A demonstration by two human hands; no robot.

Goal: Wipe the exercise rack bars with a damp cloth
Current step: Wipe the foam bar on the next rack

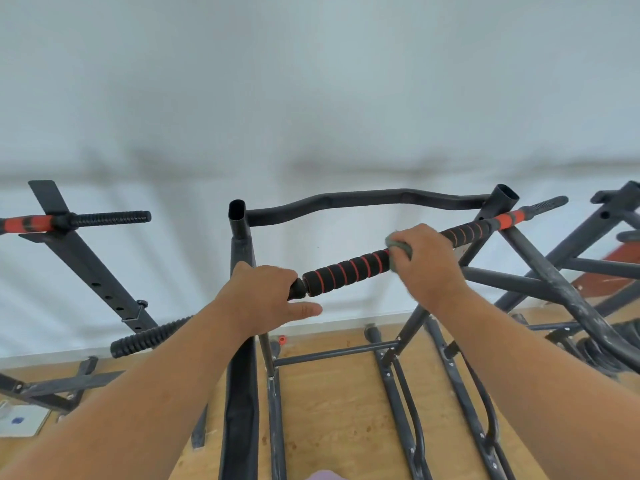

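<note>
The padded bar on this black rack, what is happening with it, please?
A person is cleaning the rack. The right hand grips a grey-green cloth wrapped around the foam-padded bar, which is black with red stripes. The left hand holds the bare end of the same bar, apparently to steady it, with the thumb pointing out. The bar runs up to the right, towards the rack upright. Behind it is a bent black crossbar.

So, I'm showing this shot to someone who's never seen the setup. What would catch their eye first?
Probably the black foam bar with red stripes slanting across the middle. The left hand grips its near end, and the right hand wraps a grey cloth round it further along. Behind them, a wavy black bar joins two open-topped posts against the pale wall.
</note>
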